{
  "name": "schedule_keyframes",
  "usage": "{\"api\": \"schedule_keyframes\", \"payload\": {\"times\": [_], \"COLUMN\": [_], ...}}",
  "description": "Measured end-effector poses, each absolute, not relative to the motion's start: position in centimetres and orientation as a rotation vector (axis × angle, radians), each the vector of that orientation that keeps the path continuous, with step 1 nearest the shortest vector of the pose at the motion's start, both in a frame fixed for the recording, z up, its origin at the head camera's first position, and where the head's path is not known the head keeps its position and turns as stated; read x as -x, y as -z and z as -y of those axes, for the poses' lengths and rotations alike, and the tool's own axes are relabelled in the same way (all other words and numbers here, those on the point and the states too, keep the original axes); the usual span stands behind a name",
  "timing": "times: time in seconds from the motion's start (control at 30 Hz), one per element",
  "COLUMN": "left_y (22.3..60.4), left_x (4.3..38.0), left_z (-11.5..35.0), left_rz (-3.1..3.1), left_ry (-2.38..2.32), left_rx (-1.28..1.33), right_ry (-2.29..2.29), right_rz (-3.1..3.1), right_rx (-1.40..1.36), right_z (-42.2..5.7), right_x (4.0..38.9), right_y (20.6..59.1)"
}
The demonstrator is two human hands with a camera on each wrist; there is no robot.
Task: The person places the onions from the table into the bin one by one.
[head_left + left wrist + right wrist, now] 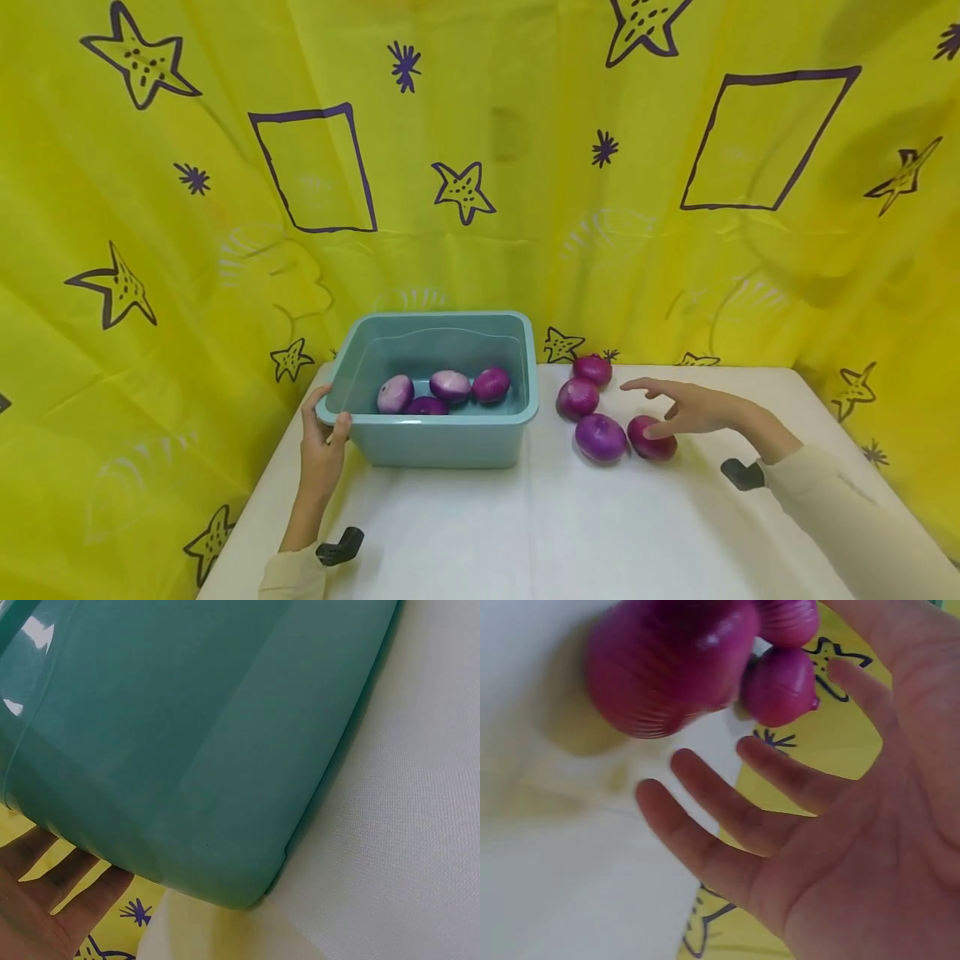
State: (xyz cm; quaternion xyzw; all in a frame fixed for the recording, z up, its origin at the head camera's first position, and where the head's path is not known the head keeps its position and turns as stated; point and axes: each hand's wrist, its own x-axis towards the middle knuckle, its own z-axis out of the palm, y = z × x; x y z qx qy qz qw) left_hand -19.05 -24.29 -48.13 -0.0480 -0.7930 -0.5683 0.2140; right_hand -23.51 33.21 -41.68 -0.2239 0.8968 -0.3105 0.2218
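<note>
A teal plastic bin (442, 442) stands on the table with several red onions inside, among them a pale-sided onion (395, 394) and a purple onion (491, 385). My left hand (324, 446) grips the bin's front left corner, thumb at the front and fingers along the left side. In the left wrist view the fingers (97, 889) meet the bin's wall (187, 750). My right hand (697, 407) is over the rightmost loose red onion (652, 439), its fingers spread. The palm (855, 877) faces the onions and holds nothing.
Left of that onion lies a larger red onion (601, 438). Behind it are two more, a middle onion (577, 399) and a back onion (592, 369). A yellow patterned curtain (510, 275) hangs behind the white table (480, 533).
</note>
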Motion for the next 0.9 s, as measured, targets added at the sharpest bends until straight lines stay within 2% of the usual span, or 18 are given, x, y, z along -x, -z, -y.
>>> {"api": "schedule_keyframes", "payload": {"times": [0.27,0.9], "left_y": [48.1,48.3], "left_x": [19.1,19.1], "left_z": [24.2,24.2], "left_rz": [2.180,2.169], "left_ry": [1.604,1.623], "left_rx": [0.140,0.122], "right_ry": [1.010,1.188], "right_rz": [-2.297,-2.317], "right_rx": [0.390,0.433], "right_z": [-34.5,-35.1], "right_x": [22.3,21.6], "right_y": [44.0,45.9]}}
